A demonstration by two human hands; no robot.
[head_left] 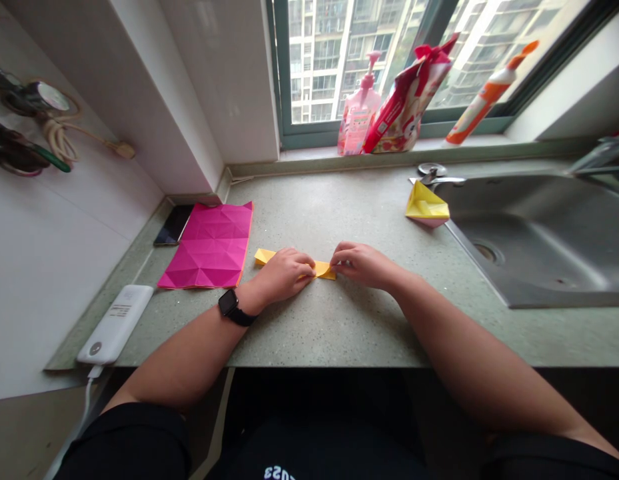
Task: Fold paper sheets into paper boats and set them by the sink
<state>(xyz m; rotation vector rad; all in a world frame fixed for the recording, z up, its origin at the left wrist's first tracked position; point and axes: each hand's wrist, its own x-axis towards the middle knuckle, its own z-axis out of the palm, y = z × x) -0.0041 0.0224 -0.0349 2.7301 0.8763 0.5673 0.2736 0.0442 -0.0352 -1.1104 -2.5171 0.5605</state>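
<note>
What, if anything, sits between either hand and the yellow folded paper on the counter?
Nothing visible does: the left hand and the right hand both rest directly on the yellow folded paper, which lies on the speckled green countertop.

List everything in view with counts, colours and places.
folded paper strip: 1, yellow, on the counter under both hands
folded paper piece: 1, yellow and pink, on the counter by the sink
creased paper sheet: 1, magenta, on the counter left of the hands
smartphone: 1, black, beside the sheet
power bank: 1, white, at the counter's left end
cable: 1, white, running down from the power bank
pump bottle: 1, pink, on the window sill
bag: 1, red and white, on the sill
bottle: 1, orange and white, leaning on the sill
sink: 1, stainless steel, right side
tap: 1, steel, far right
countertop: 1, speckled green
watch: 1, black, on the left wrist
left grip: 1, on the strip
right grip: 1, on the strip
</note>
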